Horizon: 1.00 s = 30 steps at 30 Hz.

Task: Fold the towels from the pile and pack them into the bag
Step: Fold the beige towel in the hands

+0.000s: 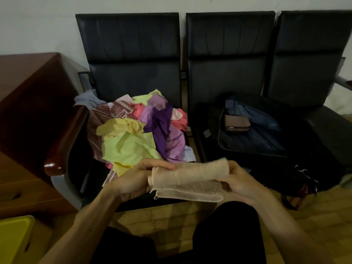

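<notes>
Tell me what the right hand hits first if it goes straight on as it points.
The right hand points leftward along the beige towel it grips; pushed on, it would likely meet the left hand holding the other end, though depth is unclear.

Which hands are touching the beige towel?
Touching, both: the head view shows the left hand holding the beige towel at its left end, the right hand gripping its right end.

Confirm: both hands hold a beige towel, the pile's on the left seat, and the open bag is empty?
No. The head view shows a folded brown towel in the bag. The rest holds: left hand and right hand hold the beige towel, pile on the left seat.
</notes>
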Motion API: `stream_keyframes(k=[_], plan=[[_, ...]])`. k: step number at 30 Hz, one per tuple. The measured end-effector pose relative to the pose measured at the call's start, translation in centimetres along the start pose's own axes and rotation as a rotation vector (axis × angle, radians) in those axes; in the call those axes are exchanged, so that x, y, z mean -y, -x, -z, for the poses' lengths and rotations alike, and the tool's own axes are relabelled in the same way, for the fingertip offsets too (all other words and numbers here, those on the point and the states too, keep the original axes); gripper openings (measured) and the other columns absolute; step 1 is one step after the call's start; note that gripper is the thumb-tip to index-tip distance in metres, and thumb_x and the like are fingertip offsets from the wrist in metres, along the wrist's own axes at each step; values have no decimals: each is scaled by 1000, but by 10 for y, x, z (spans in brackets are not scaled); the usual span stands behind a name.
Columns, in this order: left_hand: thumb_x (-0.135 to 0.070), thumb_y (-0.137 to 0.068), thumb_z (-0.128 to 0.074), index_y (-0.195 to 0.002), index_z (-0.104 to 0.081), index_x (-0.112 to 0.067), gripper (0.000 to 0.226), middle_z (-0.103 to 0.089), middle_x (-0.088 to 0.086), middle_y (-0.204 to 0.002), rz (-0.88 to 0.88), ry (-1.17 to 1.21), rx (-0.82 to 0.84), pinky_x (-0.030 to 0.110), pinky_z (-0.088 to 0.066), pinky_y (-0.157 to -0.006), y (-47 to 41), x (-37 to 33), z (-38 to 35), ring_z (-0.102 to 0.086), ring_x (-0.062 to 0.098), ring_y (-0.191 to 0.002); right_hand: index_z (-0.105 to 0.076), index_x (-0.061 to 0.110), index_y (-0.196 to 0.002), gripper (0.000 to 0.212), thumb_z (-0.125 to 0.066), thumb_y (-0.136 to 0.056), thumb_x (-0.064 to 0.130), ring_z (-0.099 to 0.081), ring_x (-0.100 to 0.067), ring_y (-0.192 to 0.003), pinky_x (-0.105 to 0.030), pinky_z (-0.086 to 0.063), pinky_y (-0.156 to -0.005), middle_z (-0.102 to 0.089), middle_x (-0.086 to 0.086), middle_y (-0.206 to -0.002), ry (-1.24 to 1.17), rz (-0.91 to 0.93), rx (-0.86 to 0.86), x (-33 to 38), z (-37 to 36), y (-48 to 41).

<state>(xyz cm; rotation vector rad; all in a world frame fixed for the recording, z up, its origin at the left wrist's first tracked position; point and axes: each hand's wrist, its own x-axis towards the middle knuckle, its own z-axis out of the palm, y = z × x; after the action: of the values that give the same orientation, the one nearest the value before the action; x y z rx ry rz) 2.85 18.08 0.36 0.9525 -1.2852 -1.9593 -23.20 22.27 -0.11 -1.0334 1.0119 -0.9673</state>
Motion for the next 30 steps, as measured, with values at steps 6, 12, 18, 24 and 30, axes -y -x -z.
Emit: stream_keyframes(k=[6,12,18,24,30], plan=[[15,-75,-44,-63,-72,-2,35,-70,20,-74,-26,102,21,25,-56,-48,-11,1,-12,-70,24,-59,-82,19,-82,26,-65,-82,-1,-69,-28,-97,-37,-54,-86,-76,-9,-93,-11,3,-13,-2,12,3],[-1,-66,-50,-80,-73,-2,27,-67,26,-94,57,179,5,33,-58,-61,-31,11,-6,-68,33,-77,-78,17,-104,47,-72,-73,52,-69,-24,-103,-41,-55,-88,-71,-11,-114,-325,-131,18,-3,27,12],[-64,-80,-57,-78,-74,-6,61,-62,23,-96,201,-16,-17,34,-46,-63,-56,19,-24,-57,35,-80,-64,25,-125,39,-49,-95,45,-63,-30,-115,-55,-47,-103,-67,-5,-122,-89,-246,-164,-10,39,9],[2,-71,-83,-94,-72,-11,29,-67,6,-96,25,-318,-85,33,-57,-70,-86,27,-48,-68,19,-82,-57,33,-129,63,-83,-75,12,-70,-16,-102,-35,-57,-88,-63,-5,-122,17,-239,-238,-27,81,9],[-2,-79,-77,-102,-71,-17,28,-68,11,-115,-156,-341,-221,40,-61,-75,-151,33,-73,-71,23,-92,-48,32,-126,63,-81,-78,9,-65,-11,-98,-20,-56,-67,-61,0,-116,132,-91,-526,-26,119,-5]])
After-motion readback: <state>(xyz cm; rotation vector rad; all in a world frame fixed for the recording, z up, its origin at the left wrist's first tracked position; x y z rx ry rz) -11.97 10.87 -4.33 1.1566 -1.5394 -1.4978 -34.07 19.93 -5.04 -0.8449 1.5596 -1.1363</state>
